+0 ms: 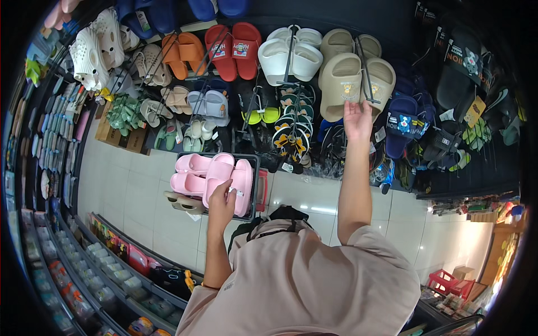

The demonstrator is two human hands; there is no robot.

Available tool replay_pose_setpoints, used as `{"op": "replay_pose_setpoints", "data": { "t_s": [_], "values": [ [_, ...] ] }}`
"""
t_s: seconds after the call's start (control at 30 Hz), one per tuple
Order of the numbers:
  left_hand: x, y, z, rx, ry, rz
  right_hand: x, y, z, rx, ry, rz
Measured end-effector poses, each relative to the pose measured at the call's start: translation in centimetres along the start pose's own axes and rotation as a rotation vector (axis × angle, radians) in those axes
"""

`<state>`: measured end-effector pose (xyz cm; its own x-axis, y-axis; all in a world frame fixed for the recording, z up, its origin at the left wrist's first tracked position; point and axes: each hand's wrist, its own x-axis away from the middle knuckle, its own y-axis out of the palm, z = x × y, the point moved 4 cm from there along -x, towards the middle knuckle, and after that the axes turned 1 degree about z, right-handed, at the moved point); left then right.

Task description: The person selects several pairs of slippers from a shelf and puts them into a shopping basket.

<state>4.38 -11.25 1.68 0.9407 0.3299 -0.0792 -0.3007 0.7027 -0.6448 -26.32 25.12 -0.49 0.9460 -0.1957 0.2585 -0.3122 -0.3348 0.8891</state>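
Observation:
My left hand (221,204) rests on the pink slides (220,168), its thumb and fingers against one near a small white tag. Those slides lie in a dark shopping basket (255,185) with a red handle (262,191). Raised with the palm turned upward, my right hand (358,122) has its fingertips at the lower ends of the large beige slides (342,80). They bear a small cartoon print and hang on a metal display hook (366,75). Whether the fingers grip them is not clear.
White platform slides (290,59), red slides (233,50) and navy slides (401,126) hang along the rack. Grey-brown footwear (185,203) lies beside the basket. Shelves of packaged goods (101,269) curve along the left. Pale tiles (138,189) cover the floor.

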Motion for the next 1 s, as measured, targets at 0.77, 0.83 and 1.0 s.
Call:
{"op": "replay_pose_setpoints", "data": {
  "t_s": [0.77,0.83,1.0],
  "values": [
    [-1.4,3.9,3.6,0.265,-0.049,-0.421,23.5,-10.5,10.2,0.397,0.715,-0.235],
    [-1.6,2.3,1.7,0.235,-0.014,-0.249,24.1,-10.2,11.7,0.42,0.764,-0.297],
    [-1.2,-3.9,-1.8,0.198,0.057,-0.248,24.7,-10.3,14.3,1.057,0.941,-0.503]
  ]
}}
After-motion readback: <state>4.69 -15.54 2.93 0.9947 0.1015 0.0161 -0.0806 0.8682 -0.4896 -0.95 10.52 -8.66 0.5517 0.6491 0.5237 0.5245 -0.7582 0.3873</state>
